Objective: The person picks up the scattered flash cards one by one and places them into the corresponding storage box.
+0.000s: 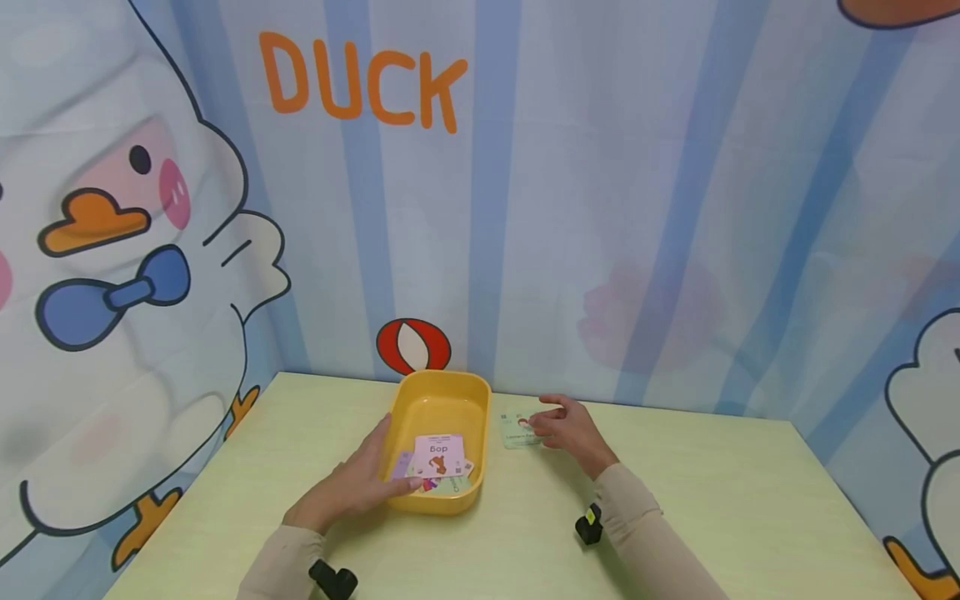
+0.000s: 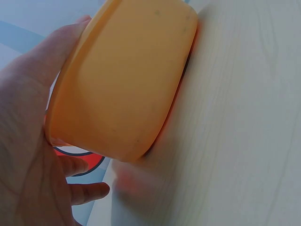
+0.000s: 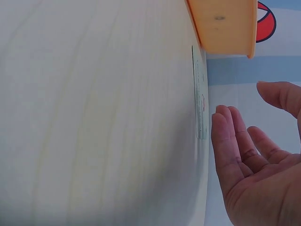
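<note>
A yellow plastic bin stands on the table, with several picture cards inside. On top of them lies a pink "dog" card. My left hand holds the bin at its near left side, thumb over the rim and fingers along the outer wall. In the left wrist view the bin's side fills the space beside the thumb. To the bin's right, a green card lies flat on the table. My right hand hovers by that card, fingers apart and nothing between them; the fingers partly hide the card in the head view.
A pale wood table lies under everything. Behind it hangs a striped curtain with duck drawings and the word "DUCK". The bin's far end stands near the table's back edge. Small black devices sit on both wrists.
</note>
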Action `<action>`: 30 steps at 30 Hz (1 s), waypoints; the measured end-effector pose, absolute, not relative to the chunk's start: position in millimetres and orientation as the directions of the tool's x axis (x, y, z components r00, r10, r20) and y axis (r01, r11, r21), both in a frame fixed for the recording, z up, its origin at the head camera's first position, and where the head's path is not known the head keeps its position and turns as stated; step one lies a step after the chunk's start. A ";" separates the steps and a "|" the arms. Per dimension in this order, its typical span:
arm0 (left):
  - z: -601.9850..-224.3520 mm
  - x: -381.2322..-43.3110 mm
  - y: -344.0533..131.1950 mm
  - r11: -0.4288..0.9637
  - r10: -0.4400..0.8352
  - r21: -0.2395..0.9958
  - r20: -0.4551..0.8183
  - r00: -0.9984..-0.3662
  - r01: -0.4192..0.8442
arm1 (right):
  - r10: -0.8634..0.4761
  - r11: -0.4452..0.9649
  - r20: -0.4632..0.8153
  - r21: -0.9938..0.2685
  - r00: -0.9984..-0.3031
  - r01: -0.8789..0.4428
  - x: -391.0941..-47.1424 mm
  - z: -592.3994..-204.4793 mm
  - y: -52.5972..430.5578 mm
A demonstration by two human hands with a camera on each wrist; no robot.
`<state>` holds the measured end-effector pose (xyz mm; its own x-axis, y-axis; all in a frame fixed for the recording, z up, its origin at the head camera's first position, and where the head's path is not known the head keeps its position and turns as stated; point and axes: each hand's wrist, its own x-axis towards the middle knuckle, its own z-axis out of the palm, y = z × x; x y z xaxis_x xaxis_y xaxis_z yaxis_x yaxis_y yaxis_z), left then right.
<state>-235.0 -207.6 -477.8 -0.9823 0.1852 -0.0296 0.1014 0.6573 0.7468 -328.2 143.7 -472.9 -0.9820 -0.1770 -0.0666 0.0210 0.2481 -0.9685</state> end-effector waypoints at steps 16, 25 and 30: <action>-478.4 -235.5 -208.3 0.665 0.178 0.743 -0.052 -0.983 0.081 | -0.146 0.288 -0.052 -0.958 -0.988 0.008 -336.1 -477.1 135.9; -479.3 -235.5 -209.7 0.659 0.182 0.748 -0.052 -0.982 0.083 | -0.120 0.317 -0.011 -0.948 -0.993 -0.028 -343.5 -479.4 128.5; -479.5 -236.0 -210.4 0.663 0.181 0.744 -0.053 -0.982 0.082 | -0.129 0.339 0.011 -0.939 -0.992 -0.055 -345.9 -478.1 125.4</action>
